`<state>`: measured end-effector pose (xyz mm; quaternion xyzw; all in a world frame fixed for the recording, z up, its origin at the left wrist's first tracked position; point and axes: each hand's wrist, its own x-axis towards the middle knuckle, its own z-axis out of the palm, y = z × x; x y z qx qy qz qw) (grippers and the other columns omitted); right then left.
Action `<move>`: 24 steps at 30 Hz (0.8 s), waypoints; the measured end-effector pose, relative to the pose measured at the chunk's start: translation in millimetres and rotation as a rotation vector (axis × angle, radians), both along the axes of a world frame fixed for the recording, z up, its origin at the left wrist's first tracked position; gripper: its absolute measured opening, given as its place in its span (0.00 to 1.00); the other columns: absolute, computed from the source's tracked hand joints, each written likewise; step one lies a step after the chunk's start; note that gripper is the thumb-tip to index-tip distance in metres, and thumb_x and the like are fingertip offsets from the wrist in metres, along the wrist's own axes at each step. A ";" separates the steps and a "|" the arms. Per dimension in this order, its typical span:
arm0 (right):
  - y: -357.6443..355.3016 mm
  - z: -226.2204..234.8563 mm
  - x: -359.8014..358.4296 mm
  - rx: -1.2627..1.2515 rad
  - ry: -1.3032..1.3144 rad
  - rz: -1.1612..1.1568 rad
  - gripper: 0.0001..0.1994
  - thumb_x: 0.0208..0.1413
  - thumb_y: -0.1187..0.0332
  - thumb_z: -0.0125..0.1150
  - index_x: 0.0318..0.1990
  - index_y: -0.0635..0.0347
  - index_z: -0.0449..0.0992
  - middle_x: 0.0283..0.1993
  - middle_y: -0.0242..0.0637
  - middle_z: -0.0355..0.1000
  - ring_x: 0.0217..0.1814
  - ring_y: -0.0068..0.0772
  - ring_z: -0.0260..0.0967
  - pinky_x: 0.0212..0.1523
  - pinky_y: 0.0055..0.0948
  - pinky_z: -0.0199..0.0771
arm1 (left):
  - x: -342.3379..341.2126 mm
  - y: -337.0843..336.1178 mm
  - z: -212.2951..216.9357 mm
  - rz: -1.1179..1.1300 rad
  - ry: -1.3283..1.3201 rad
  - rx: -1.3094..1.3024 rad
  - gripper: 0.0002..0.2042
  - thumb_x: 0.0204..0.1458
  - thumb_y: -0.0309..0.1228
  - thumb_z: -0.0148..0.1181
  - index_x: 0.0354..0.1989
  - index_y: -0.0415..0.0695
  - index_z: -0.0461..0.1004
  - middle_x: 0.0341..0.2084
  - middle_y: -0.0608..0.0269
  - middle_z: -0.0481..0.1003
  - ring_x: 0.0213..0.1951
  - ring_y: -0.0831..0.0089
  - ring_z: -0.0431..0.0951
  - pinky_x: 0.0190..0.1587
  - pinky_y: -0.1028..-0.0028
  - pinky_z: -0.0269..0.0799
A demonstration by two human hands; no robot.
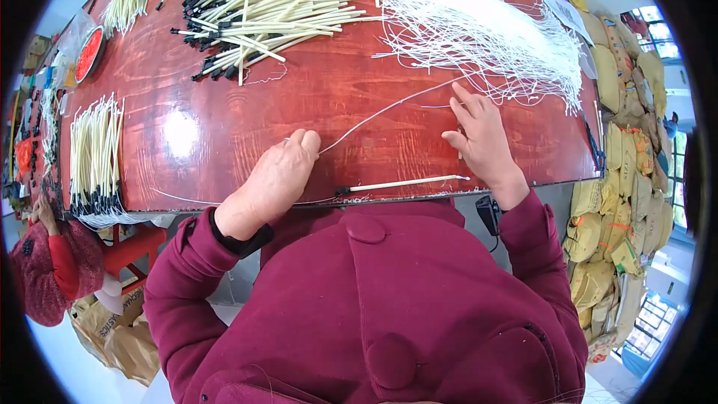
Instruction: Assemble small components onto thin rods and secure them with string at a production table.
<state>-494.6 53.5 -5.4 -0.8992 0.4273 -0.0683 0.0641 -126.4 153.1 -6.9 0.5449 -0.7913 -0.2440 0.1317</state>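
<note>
Glossy red wooden table (pixel 224 127); thin white cord (pixel 381 111); matt cream tubes (pixel 277 0)

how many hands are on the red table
2: the left hand pinching a thin white string near the front edge, the right hand flat beside the string pile.

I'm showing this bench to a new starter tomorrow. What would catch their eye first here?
Probably the glossy red table, with a big heap of cream tubes at its far side and a tangle of white strings to the right. Near the front edge, the left hand pinches one string while the right hand rests flat by it, with a single tube lying between them.
</note>
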 end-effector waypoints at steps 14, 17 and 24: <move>-10.0 -0.4 15.2 -0.048 0.015 0.075 0.36 0.64 0.38 0.49 0.62 0.64 0.73 0.73 0.44 0.61 0.69 0.50 0.59 0.70 0.48 0.57 | 2.4 -3.8 2.4 0.144 0.210 0.077 0.04 0.57 0.20 0.55 0.37 0.37 0.66 0.31 0.42 0.74 0.35 0.42 0.76 0.37 0.56 0.72; -6.5 2.6 10.8 -0.055 0.022 0.073 0.36 0.64 0.38 0.49 0.62 0.64 0.74 0.72 0.44 0.62 0.68 0.50 0.59 0.69 0.48 0.58 | 6.3 -10.8 0.6 0.234 0.333 0.041 0.05 0.55 0.20 0.56 0.37 0.37 0.67 0.28 0.44 0.76 0.33 0.43 0.78 0.36 0.56 0.73; 0.2 8.4 5.0 0.001 -0.039 0.121 0.31 0.65 0.41 0.49 0.60 0.59 0.77 0.70 0.44 0.65 0.66 0.49 0.61 0.67 0.48 0.57 | 13.4 -35.2 -15.9 0.371 0.089 0.053 0.07 0.54 0.25 0.58 0.38 0.37 0.68 0.28 0.43 0.77 0.35 0.42 0.80 0.37 0.51 0.73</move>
